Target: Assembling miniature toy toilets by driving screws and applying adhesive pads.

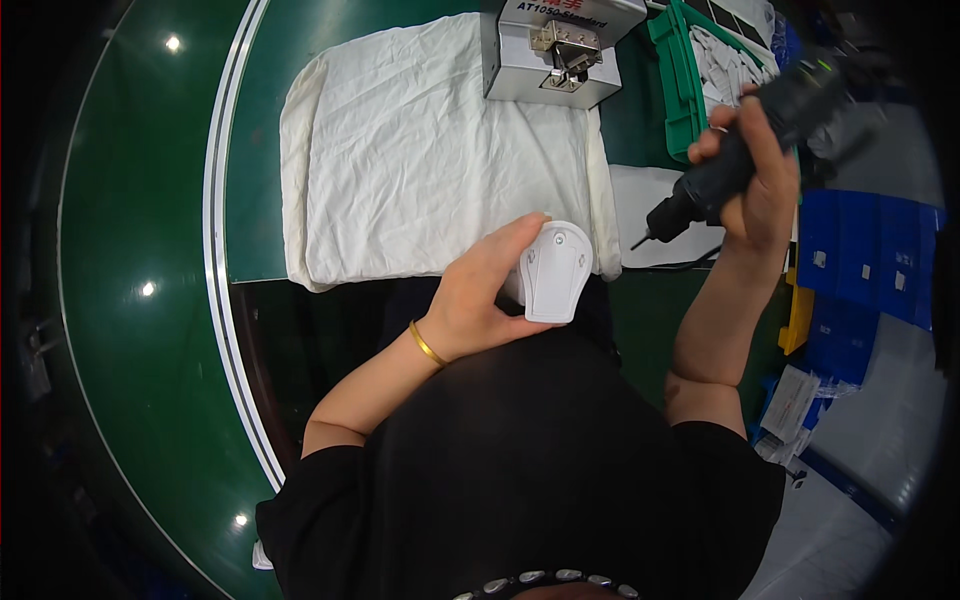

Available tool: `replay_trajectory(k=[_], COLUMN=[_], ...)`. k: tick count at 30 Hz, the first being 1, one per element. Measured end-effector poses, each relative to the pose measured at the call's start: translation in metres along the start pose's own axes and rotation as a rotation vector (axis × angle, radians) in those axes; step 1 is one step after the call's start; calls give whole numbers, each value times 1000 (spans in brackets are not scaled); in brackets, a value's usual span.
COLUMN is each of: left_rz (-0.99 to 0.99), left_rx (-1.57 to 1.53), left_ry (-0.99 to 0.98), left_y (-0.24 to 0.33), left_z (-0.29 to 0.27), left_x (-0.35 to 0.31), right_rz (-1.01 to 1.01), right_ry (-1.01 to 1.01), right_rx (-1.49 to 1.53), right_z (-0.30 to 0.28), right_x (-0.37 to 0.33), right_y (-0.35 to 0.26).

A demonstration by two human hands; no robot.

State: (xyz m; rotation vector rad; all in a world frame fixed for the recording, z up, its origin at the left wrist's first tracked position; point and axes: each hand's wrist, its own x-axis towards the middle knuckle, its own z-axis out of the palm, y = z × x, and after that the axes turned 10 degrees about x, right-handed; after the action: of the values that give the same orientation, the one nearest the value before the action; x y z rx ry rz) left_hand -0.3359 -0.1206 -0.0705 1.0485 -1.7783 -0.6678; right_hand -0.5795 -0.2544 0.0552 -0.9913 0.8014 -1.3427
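Note:
My left hand (475, 300) grips a white plastic housing (553, 275) close to my body, just past the table's near edge. One end of the housing is rounded, with a small screw or screw hole near that end; small arrow-like marks sit on either side. In my right hand (765, 185), raised over the right side of the table, is a black electric screwdriver (735, 165). Its thin bit slants down and left toward the housing, apart from it. The screwdriver's rear end is smeared by motion.
A folded white cloth (400, 150) covers much of the green table. Behind it stands a grey screw-feeding machine (553, 70). A green bin (678, 90) of white parts sits at the back right. Blue bins (840, 240) and a yellow bin (797, 310) are at the right.

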Motion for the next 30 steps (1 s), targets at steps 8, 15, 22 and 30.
replay_trajectory(k=[8, 15, 22, 30], left_rz=[88, 66, 85, 175], left_rx=[-17, -17, 186, 279], left_ry=[50, 102, 165, 218], left_y=[17, 19, 18, 22], left_z=[-18, -21, -17, 4], left_x=[22, 37, 54, 65], right_rz=[221, 0, -67, 33], right_ry=[150, 221, -176, -131], right_rx=[-278, -751, -249, 220], right_z=[-35, -44, 24, 44], right_x=[54, 67, -20, -46], right_y=[85, 119, 59, 86])
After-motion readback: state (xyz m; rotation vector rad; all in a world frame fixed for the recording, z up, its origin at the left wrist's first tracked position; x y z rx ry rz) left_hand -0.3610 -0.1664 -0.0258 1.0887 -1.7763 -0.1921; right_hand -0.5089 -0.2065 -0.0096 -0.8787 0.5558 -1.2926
